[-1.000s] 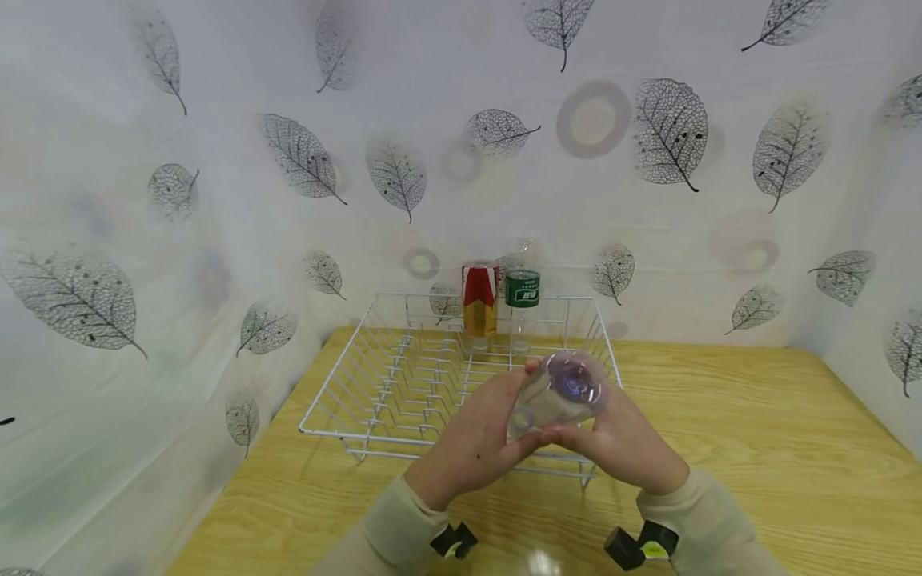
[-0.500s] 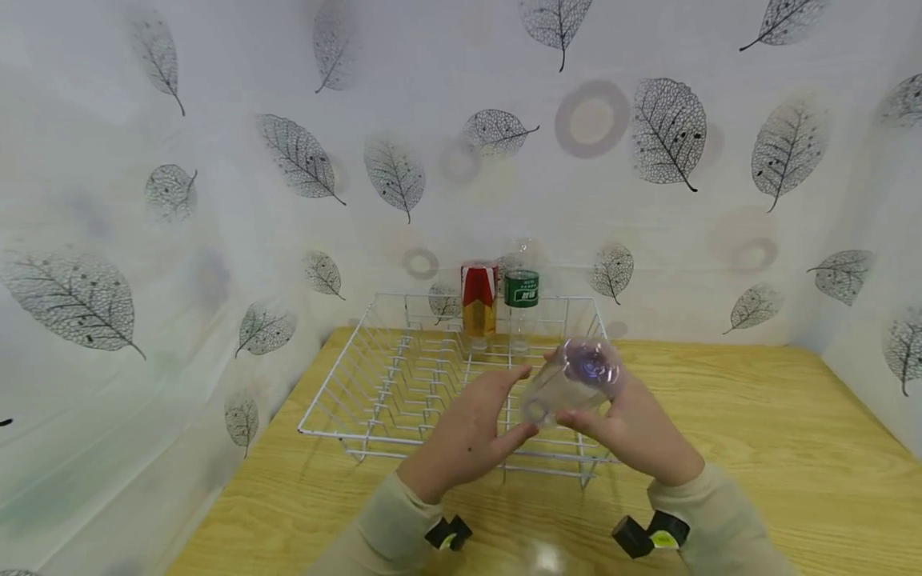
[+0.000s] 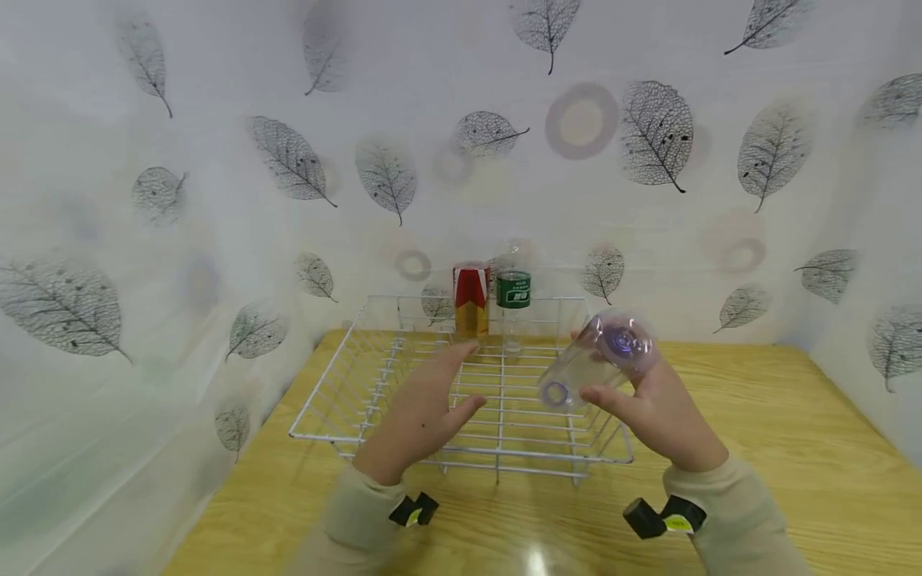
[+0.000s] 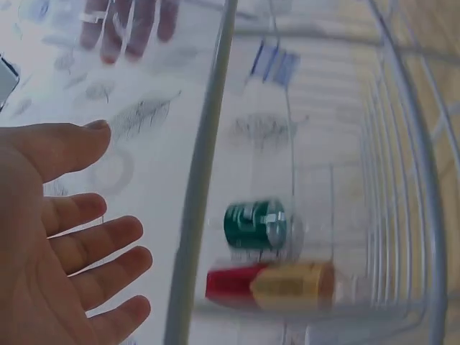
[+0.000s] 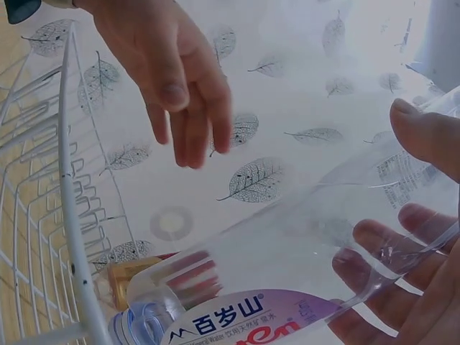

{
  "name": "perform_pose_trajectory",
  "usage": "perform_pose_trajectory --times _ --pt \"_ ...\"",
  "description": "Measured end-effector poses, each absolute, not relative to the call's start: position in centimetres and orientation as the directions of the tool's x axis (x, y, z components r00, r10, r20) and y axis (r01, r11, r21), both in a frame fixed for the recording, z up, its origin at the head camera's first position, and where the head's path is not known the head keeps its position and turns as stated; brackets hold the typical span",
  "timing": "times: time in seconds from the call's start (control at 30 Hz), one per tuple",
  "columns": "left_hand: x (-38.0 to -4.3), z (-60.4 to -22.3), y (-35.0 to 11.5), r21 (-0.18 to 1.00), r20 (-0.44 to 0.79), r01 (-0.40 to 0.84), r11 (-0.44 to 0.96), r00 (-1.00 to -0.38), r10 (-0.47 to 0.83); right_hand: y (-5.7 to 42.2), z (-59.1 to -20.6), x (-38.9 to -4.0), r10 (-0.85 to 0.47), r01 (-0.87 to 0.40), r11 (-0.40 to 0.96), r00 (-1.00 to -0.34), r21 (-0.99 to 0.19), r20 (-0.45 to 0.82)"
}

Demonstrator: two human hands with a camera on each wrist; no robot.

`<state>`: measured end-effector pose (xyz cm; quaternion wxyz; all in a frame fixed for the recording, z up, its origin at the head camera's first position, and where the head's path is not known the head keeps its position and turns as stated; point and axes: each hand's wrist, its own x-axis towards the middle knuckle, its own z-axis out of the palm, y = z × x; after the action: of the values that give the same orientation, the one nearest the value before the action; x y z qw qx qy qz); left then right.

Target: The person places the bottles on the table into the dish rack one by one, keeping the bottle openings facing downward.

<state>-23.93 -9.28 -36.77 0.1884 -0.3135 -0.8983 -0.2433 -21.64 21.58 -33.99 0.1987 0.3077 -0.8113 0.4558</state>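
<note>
Holding a clear bottle (image 3: 594, 364) tilted above the wire rack's (image 3: 461, 452) right side, the right hand (image 3: 666, 420) wraps its fingers around it; the left hand (image 3: 421, 412) hovers spread and empty. Best handling: firm mid-body grip, clear of the 2 standing bottles (image 3: 492, 308).

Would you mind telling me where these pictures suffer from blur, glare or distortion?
Head view: wide-angle bending at the edges, the left hand and its sleeve smeared by motion, a bright glare spot on the table. Left wrist view: the rack wire and the two bottles are soft and streaked. Right wrist view: the clear bottle is sharp at its label; the backdrop is washed out.
</note>
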Motion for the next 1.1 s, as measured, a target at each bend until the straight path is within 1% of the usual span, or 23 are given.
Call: perform_pose_trajectory --times 0.1,0.2,0.33,0.43,0.5,0.63,0.67,0.8,0.9,1.0,1.1 --pt "-24.7 -36.7 -11.3 0.338 0.464 0.602 0.723 -0.775 0.429 21.9 -33.9 -21.7 -0.313 -0.676 0.383 -0.736 -0.630 0.600" --pt "-25.1 -36.8 -13.7 0.356 0.402 0.532 0.768 -0.829 0.388 22.1 -33.9 -21.7 -0.305 -0.668 0.394 -0.743 -0.631 0.596" --pt "-25.7 -36.6 -17.0 0.409 0.285 0.425 0.807 -0.900 0.330 22.7 -33.6 -21.6 -0.288 -0.665 0.385 -0.746 -0.640 0.601" --pt "-26.2 -36.9 -19.7 0.441 0.212 0.348 0.827 -0.936 0.280 23.2 -33.3 -21.5 -0.271 -0.667 0.343 -0.744 -0.661 0.610" --pt "-26.5 -37.2 -21.4 0.455 0.181 0.306 0.837 -0.951 0.249 23.5 -33.0 -21.5 -0.260 -0.671 0.292 -0.741 -0.681 0.619" --pt "-27.0 -38.0 -24.4 0.491 0.126 0.215 0.844 -0.976 0.176 24.1 -32.8 -21.6 -0.246 -0.698 0.125 -0.710 -0.705 0.660" --pt "-27.1 -38.2 -25.0 0.506 0.108 0.190 0.842 -0.982 0.157 24.2 -32.7 -21.6 -0.240 -0.695 0.104 -0.711 -0.711 0.661" --pt "-27.4 -39.0 -26.7 0.580 0.024 0.105 0.808 -0.993 0.112 24.8 -32.5 -21.5 -0.217 -0.682 0.105 -0.726 -0.724 0.653" --pt "-27.5 -39.5 -27.3 0.646 -0.022 0.073 0.760 -0.993 0.114 25.2 -32.3 -21.3 -0.201 -0.666 0.131 -0.743 -0.734 0.639" --pt "-27.4 -39.9 -27.8 0.708 -0.055 0.047 0.705 -0.991 0.121 25.3 -32.3 -21.6 -0.197 -0.672 0.090 -0.736 -0.735 0.648" --pt "-27.4 -40.1 -28.0 0.755 -0.059 0.041 0.655 -0.990 0.130 25.3 -32.4 -22.4 -0.184 -0.668 0.042 -0.736 -0.743 0.651"
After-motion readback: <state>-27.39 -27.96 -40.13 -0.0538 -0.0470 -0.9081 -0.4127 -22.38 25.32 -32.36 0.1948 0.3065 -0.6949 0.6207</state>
